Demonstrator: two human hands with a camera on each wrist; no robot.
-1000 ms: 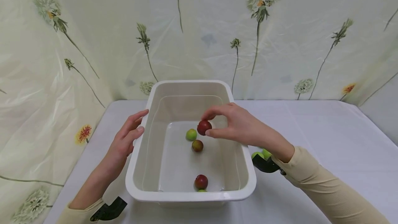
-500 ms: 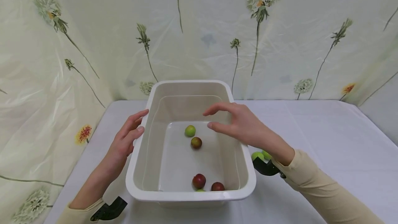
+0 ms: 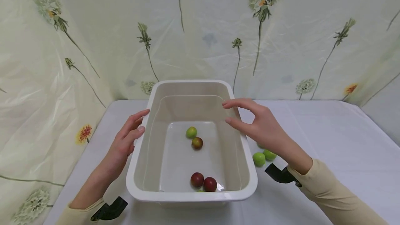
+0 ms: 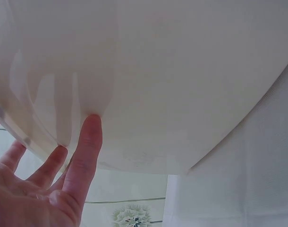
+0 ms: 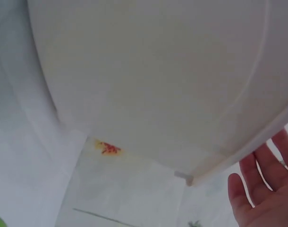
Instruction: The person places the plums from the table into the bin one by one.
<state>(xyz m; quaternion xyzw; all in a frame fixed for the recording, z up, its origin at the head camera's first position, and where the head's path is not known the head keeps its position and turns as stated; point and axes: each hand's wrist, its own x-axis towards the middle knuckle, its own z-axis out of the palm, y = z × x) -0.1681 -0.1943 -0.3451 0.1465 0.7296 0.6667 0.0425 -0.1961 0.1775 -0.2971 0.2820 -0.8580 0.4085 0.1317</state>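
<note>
In the head view a white plastic basin (image 3: 192,196) stands on the table. My left hand (image 3: 126,138) rests against its left rim, and in the left wrist view relaxed fingers (image 4: 87,151) touch the outer wall. My right hand (image 3: 254,122) hovers over the right rim with thumb and fingers apart, holding nothing. Inside the basin lie two dark red plum-like fruits, one (image 3: 197,180) beside the other (image 3: 210,184), near the front wall. Farther back, a green fruit (image 3: 191,132) touches a brownish-red fruit (image 3: 197,143). Another green fruit is mostly hidden by the front rim.
Right of the basin, several green fruits (image 3: 259,159) lie on the white tablecloth (image 3: 328,141), partly under my right forearm. A flower-patterned sheet (image 3: 200,44) hangs behind the table. Each wrist wears a black mount (image 3: 110,209).
My right hand let go of a dark red fruit, which dropped into the basin and rolled to the front. The hand then moved right, over the rim. My left hand stays put.
</note>
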